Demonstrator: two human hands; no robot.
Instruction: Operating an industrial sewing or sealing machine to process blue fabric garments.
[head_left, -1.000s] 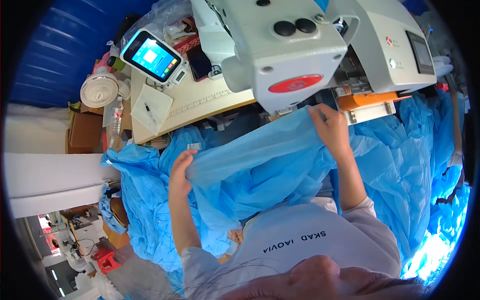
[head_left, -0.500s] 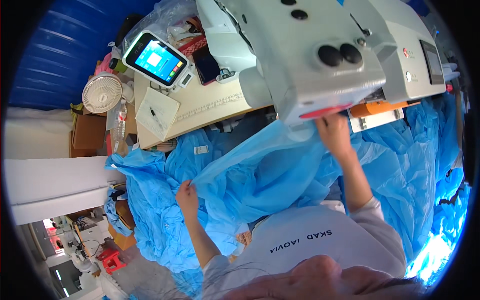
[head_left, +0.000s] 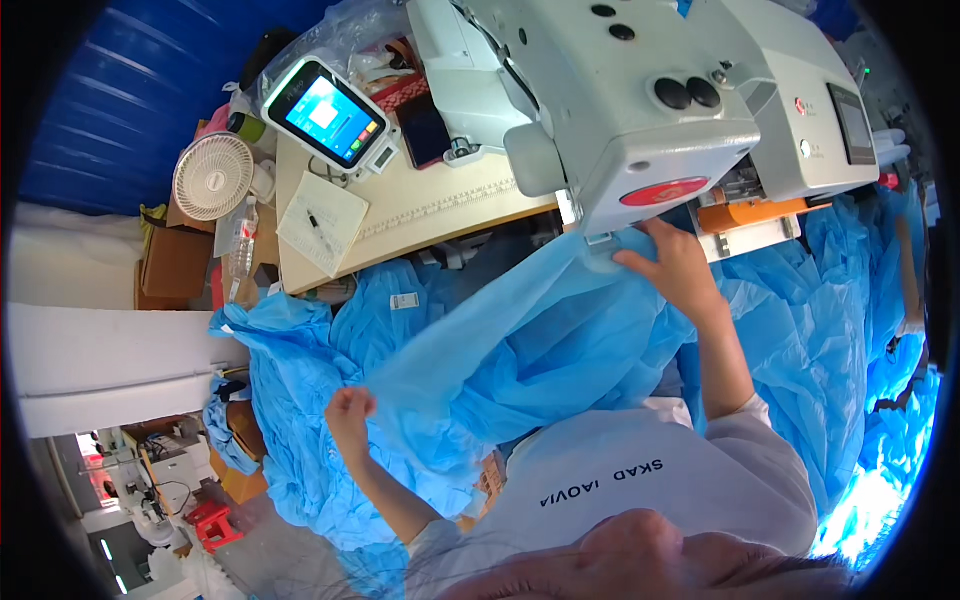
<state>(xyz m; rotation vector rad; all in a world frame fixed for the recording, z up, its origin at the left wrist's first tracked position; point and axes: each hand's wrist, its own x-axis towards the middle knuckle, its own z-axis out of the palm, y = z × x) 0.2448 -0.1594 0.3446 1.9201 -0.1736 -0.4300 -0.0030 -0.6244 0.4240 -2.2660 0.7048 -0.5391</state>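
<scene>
A thin light-blue sheet of fabric (head_left: 470, 335) stretches slantwise from under the sewing machine head (head_left: 650, 150) toward the lower left. At its left end my left hand (head_left: 349, 425) is closed, pinching the fabric's edge; the fingertips are slightly blurred. My right hand (head_left: 685, 270) rests beside the needle area on the fabric, thumb spread apart from the fingers. Its fingertips reach up to the lower edge of the machine head. The stitching point itself is mostly hidden. More crumpled blue fabric (head_left: 590, 370) hangs over my lap.
On the cream worktable (head_left: 430, 215) lie a paper pad (head_left: 322, 222) with a pen and a dark phone (head_left: 424, 130). A lit control screen (head_left: 325, 112) and a small white fan (head_left: 213, 177) stand at the left. Blue garments (head_left: 310, 440) pile up below; more blue fabric (head_left: 790, 340) lies at right.
My left hand has moved left and slightly down, drawing the fabric straighter. My right hand has shifted right and down, its thumb now spread. The view has shifted slightly.
</scene>
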